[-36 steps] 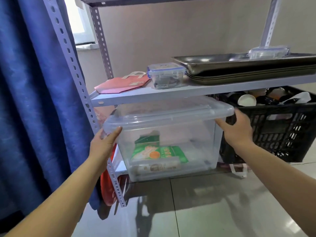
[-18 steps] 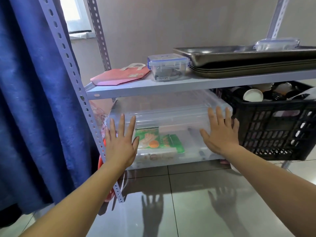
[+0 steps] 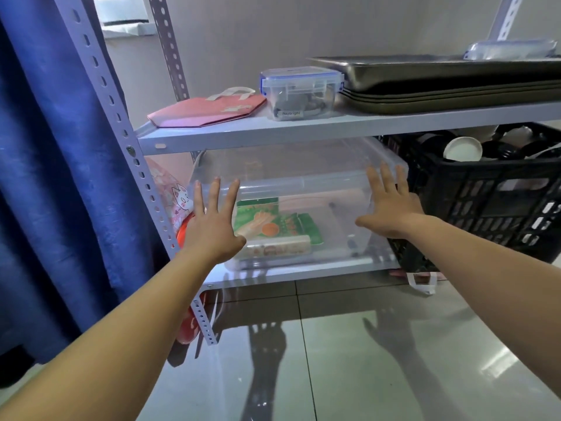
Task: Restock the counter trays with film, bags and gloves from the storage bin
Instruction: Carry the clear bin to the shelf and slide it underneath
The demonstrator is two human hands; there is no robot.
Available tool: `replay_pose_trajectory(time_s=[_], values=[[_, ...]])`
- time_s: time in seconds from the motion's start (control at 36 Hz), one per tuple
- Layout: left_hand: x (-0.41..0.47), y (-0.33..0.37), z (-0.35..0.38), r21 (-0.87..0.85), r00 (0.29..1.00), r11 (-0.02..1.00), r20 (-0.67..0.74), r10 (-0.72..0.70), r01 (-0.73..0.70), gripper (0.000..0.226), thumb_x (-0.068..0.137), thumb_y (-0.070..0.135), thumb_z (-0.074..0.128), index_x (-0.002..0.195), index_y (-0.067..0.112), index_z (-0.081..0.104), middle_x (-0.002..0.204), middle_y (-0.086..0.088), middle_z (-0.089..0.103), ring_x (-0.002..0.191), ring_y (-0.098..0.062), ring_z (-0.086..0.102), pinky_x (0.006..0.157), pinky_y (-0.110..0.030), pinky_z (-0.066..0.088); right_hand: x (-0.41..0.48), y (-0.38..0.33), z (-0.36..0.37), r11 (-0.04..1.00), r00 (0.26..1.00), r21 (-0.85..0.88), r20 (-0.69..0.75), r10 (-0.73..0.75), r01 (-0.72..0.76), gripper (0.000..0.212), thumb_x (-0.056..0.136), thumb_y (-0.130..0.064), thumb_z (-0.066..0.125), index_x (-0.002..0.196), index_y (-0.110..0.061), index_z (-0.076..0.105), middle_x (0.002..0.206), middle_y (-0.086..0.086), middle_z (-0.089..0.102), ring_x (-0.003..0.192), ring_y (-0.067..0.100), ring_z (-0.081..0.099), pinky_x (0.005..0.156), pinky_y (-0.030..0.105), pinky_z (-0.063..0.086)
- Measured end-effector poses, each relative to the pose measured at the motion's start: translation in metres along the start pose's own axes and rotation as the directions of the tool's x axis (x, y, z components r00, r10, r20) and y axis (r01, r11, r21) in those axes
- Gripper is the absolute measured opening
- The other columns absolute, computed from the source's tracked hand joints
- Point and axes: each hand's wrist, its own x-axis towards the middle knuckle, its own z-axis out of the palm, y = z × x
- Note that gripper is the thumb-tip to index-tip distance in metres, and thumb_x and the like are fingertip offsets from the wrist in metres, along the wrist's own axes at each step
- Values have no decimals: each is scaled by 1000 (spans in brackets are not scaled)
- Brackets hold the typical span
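A clear plastic storage bin [image 3: 303, 177] with a lid sits on the bottom shelf of a metal rack. Through its front wall I see a green printed packet [image 3: 282, 226] and a long boxed roll [image 3: 279, 247] lying on the bin's floor. My left hand [image 3: 212, 226] is flat against the bin's front at the left, fingers spread. My right hand [image 3: 391, 205] is flat against the front at the right, fingers spread too. Neither hand holds anything.
A black crate [image 3: 491, 202] of cups stands right of the bin. The shelf above carries stacked metal trays [image 3: 440, 83], a small clear lidded box [image 3: 300, 92] and a pink bag [image 3: 209, 110]. A blue curtain [image 3: 54, 177] hangs at the left. Glossy floor tiles lie below.
My hands let go of the bin's sides and went flat on its front wall. The bin has slid back under the shelf onto the bottom shelf.
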Motion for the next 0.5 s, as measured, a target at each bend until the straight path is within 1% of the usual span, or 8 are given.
replay_pose_trajectory(time_s=[0.08,0.22,0.33,0.36,0.39,0.42,0.47,0.5], values=[[1,2,-1,-8,1000,1000,-4,-11,11,120,77,40,74,149,43,-21,164,4,-20,146,-33,-30,91,-45,53,1,0,0,1000,1000,-9,-2,7,-7,114,79,-52,62,147,-39,-28,158,-7,-36,145,25,-32,116,59,12],[-1,3,1,-17,1000,1000,-13,-12,12,119,77,38,73,149,43,-22,164,4,-22,145,-34,-30,80,-40,54,-1,0,0,999,1000,-34,6,14,-14,116,80,-52,64,147,-39,-28,157,-7,-37,145,24,-33,116,60,12],[-3,2,4,7,1000,1000,-13,-1,1,122,76,39,72,148,42,-26,163,2,-25,145,-36,-29,78,-36,51,-3,-4,-5,996,998,-82,41,42,-39,117,80,-55,65,148,-38,-28,158,-7,-35,146,25,-30,117,60,14],[-3,3,3,13,1000,1000,-1,-3,3,123,76,39,73,147,41,-28,162,2,-26,145,-36,-29,80,-36,51,-5,-6,-7,995,997,-91,49,52,-47,117,80,-55,65,148,-37,-29,158,-7,-36,146,25,-30,117,60,12],[-3,3,0,5,1000,1000,21,-10,10,124,76,38,73,147,41,-29,162,1,-27,145,-36,-29,87,-39,51,-7,-7,-10,994,997,-99,56,57,-51,117,80,-56,65,148,-37,-29,158,-7,-36,146,25,-30,118,60,9],[-3,5,-4,2,998,1000,54,-17,17,124,76,36,72,146,41,-29,162,1,-29,145,-36,-29,98,-45,46,-11,-8,-12,993,996,-110,66,56,-49,116,81,-57,63,148,-37,-30,157,-7,-36,146,25,-30,118,59,5],[-5,9,-17,12,988,999,148,-33,31,120,79,35,70,148,40,-28,161,0,-31,146,-34,-29,116,-56,21,-25,-10,-17,990,992,-129,109,64,-49,112,82,-59,59,148,-38,-29,159,-6,-33,148,24,-26,119,59,2],[-7,9,-25,6,982,1000,187,-31,30,117,80,36,68,148,39,-27,161,0,-31,147,-34,-28,119,-59,11,-36,-10,-21,990,988,-132,138,74,-56,110,82,-61,57,148,-38,-28,160,-6,-30,148,23,-25,119,59,1]])
